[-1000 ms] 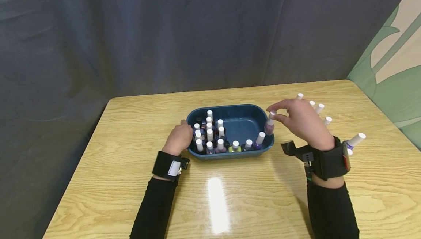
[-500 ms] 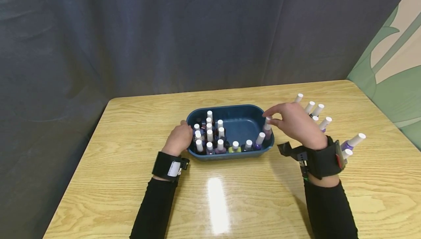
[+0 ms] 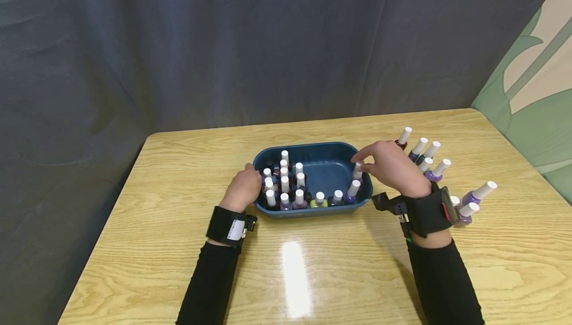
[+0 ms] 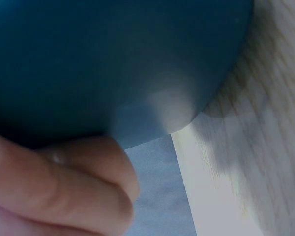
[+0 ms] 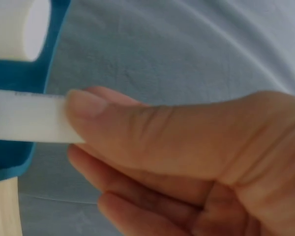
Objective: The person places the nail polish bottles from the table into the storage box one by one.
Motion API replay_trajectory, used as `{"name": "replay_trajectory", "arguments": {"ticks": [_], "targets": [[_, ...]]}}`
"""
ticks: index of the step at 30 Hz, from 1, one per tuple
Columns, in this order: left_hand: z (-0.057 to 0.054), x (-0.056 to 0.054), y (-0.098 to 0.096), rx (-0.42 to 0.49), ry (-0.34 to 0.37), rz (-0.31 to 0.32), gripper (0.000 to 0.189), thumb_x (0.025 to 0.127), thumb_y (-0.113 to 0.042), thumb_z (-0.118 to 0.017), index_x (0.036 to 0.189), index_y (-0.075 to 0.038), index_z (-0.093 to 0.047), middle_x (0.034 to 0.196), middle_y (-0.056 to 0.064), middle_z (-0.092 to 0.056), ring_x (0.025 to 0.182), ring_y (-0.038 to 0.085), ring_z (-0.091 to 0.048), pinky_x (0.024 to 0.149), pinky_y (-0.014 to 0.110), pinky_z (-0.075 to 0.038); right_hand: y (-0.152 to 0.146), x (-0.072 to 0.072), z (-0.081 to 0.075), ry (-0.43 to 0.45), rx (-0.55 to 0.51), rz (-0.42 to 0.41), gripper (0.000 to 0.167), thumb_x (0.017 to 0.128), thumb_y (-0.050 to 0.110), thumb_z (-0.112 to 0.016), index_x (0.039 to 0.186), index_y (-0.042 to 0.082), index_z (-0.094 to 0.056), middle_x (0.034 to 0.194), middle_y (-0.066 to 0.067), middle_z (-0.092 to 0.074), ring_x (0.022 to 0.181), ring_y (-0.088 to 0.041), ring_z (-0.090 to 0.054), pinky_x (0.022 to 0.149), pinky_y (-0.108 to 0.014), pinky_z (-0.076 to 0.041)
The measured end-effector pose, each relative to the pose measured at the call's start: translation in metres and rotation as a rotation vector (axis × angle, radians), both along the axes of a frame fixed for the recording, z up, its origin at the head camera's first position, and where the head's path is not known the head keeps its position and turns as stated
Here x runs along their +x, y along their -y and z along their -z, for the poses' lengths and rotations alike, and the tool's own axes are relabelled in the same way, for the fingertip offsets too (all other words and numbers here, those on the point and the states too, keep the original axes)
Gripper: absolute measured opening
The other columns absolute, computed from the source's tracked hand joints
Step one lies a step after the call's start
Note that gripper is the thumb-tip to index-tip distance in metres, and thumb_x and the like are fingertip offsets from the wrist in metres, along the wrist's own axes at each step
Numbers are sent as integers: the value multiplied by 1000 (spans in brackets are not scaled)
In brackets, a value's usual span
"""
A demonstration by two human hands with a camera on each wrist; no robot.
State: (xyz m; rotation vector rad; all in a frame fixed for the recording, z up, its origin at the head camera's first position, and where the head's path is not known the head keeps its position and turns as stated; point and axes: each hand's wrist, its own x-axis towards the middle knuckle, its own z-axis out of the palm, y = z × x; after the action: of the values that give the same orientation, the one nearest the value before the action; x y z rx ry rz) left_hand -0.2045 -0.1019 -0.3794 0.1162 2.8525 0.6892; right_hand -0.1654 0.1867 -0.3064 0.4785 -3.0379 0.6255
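Note:
A dark blue oblong plastic tub [image 3: 308,212] sits on the table, holding several nail polish bottles with white caps. They stand in rows at its left end and along its near side. My left hand [image 3: 243,187] grips the tub's left end, its fingers [image 4: 64,191] curled against the wall. Inside the right end, my right hand [image 3: 395,168] pinches a nail polish bottle by its white cap [image 5: 29,115] between thumb and fingertips. That bottle is upright or nearly so; its base is hidden. Beside it stands a purple nail polish bottle [image 3: 352,192].
Several more white-capped nail polish bottles stand on the table to the right, among them a dark red bottle [image 3: 403,137] at the back and a purple bottle [image 3: 478,194] near my right wrist. A dark grey cloth [image 3: 268,41] hangs behind the wooden table [image 3: 178,205].
My right hand has lowered the nail polish bottle from above the tub's right rim into the right end, moving slightly left. My left hand and the tub have stayed put.

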Motion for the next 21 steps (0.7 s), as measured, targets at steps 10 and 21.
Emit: {"name": "replay_trajectory", "arguments": {"ticks": [10,21], "targets": [[-1,0,-1,-12,-16,11,34,99,-17,-29,112,11,-43,86,29,-61,55,28,-62,49,31,-48,0,-5,8,58,4,-5,18,79,0,-67,97,0,-71,97,-16,-69,93,-32,-63,80,-46,-50],[-2,0,-2,-25,-4,10,34,99,-17,-29,113,11,-42,83,28,-62,53,26,-62,49,31,-48,1,-6,9,96,21,-8,17,79,0,-67,96,1,-71,98,-16,-69,94,-33,-63,79,-45,-51]]}}
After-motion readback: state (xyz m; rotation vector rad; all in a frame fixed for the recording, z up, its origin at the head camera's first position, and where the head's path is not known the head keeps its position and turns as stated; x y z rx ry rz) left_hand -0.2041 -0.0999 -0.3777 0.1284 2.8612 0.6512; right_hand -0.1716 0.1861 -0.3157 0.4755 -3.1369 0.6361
